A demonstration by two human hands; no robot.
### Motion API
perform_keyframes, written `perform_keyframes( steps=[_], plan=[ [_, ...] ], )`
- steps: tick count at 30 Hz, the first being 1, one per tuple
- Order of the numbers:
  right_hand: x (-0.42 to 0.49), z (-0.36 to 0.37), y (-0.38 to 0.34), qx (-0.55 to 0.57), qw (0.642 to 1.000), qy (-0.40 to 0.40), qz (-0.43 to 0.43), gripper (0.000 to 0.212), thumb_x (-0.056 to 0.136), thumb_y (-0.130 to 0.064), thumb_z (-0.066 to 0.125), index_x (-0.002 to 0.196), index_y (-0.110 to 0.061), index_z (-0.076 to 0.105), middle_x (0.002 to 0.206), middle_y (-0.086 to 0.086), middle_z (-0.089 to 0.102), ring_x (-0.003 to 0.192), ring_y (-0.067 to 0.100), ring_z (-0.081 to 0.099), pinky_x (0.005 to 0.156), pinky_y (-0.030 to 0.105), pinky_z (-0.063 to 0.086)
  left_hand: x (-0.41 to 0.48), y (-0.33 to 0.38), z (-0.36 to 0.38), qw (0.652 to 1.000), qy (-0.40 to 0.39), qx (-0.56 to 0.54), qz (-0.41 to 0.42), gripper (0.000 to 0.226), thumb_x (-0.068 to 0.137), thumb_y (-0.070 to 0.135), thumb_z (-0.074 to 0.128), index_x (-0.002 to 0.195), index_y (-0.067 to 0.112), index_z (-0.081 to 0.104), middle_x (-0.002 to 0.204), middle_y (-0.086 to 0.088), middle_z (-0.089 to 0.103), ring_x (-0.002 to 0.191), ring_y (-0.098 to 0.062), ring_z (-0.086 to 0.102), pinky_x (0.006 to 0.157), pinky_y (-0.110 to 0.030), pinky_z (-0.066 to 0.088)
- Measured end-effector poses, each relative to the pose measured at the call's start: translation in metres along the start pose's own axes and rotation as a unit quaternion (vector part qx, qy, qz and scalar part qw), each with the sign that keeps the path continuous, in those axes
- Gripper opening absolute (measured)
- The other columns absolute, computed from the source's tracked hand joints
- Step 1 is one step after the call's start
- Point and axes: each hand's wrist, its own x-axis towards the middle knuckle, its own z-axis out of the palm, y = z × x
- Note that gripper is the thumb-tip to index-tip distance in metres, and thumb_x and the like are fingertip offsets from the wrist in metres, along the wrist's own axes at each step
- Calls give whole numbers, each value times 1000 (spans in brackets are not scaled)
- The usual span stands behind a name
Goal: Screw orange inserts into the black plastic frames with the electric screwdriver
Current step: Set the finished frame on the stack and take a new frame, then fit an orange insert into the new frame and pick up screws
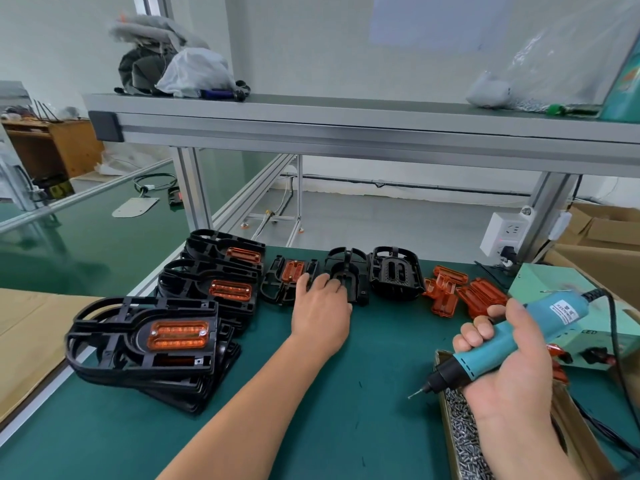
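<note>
On bench (pixel 381 341): left fingers (pixel 329 280) spread on black frame (pixel 348 261) | right fingers (pixel 471 337) gripping screwdriver (pixel 554 311)

Bright, even indoor light through a wide lens

Diffuse light from above leaves only faint, soft shadows on the green bench (pixel 363 341) beside the stacked black frames (pixel 136 337). The nearest orange insert (pixel 178 335) glows, and the green surface at far left (pixel 69 244) carries a pale sheen. The shelf rail (pixel 346 129) bows, and the corners look softer than the sharp centre.
</note>
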Motion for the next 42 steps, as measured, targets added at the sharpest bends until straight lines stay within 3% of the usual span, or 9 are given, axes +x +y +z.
perform_keyframes(
  steps=[6, 16, 21, 25, 28, 33, 36, 40, 42],
  plan=[
    [0, 0, -1, -2, 1000, 8, -6, 24, 100, -35, 63, 81, -21, 60, 66, -4, 45, 57, 11, 43, 54, 23, 43, -30, 14, -20, 1000, -19, 15, 17, 32, 108, 39, 42, 123, 20, 64, 127, -1, 62, 125, -26, 47, 108, -43, 35],
    [1, 0, -2, 6, 1000, 19, -8, 24, 100, -34, 64, 80, -21, 60, 66, -3, 45, 57, 12, 44, 55, 24, 42, -125, 49, -76, 989, -113, 16, 90, 39, 109, 44, 39, 118, 12, 59, 115, -9, 49, 110, -30, 37, 98, -44, 37],
    [2, -3, -2, 21, 999, 30, -11, 24, 101, -34, 64, 82, -19, 59, 67, -3, 46, 58, 13, 44, 56, 24, 43, -150, 56, -96, 982, -138, -63, 109, 29, 96, 14, 45, 125, 13, 52, 114, -8, 52, 103, -25, 33, 91, -36, 37],
    [3, -3, -3, 22, 999, 35, -12, 24, 102, -34, 63, 83, -19, 58, 67, -3, 46, 57, 12, 44, 56, 24, 42, -130, 19, -96, 978, -41, -93, 180, 65, 85, -6, 45, 143, 22, 53, 144, 8, 47, 135, -18, 34, 116, -33, 36],
    [3, -3, -3, 23, 999, 37, -11, 24, 101, -34, 64, 82, -20, 59, 67, -3, 46, 56, 12, 45, 55, 24, 43, -117, -6, -90, 976, -69, -84, 188, 65, 90, -7, 44, 147, 23, 53, 155, 10, 41, 151, -13, 23, 123, -29, 27],
    [2, -4, -5, 30, 999, 42, -9, 24, 100, -33, 66, 81, -20, 60, 68, -3, 47, 57, 12, 46, 55, 24, 44, -123, -18, -80, 973, -84, -86, 199, 44, 98, 13, 58, 136, 36, 62, 137, 17, 52, 140, -10, 36, 109, -32, 43],
    [3, -4, -6, 35, 998, 46, -14, 24, 100, -32, 66, 80, -20, 60, 67, -3, 48, 57, 12, 45, 54, 24, 45, -136, -12, -88, 966, -77, -60, 238, 32, 88, 33, 72, 120, 40, 70, 119, 16, 59, 125, -14, 52, 94, -32, 52],
    [2, -4, -7, 37, 998, 48, -20, 24, 101, -32, 65, 81, -20, 59, 67, -3, 47, 57, 12, 44, 56, 24, 43, -151, 4, -100, 953, -141, -62, 260, 40, 91, 52, 57, 127, 37, 66, 117, 12, 57, 122, -17, 47, 103, -33, 41],
    [3, -4, -8, 38, 998, 50, -23, 24, 101, -32, 64, 82, -19, 58, 67, -3, 46, 58, 13, 44, 56, 25, 43, -159, 10, -104, 942, -148, -28, 299, 35, 87, 58, 57, 113, 40, 71, 100, 14, 61, 106, -12, 56, 94, -30, 49]
  ],
)
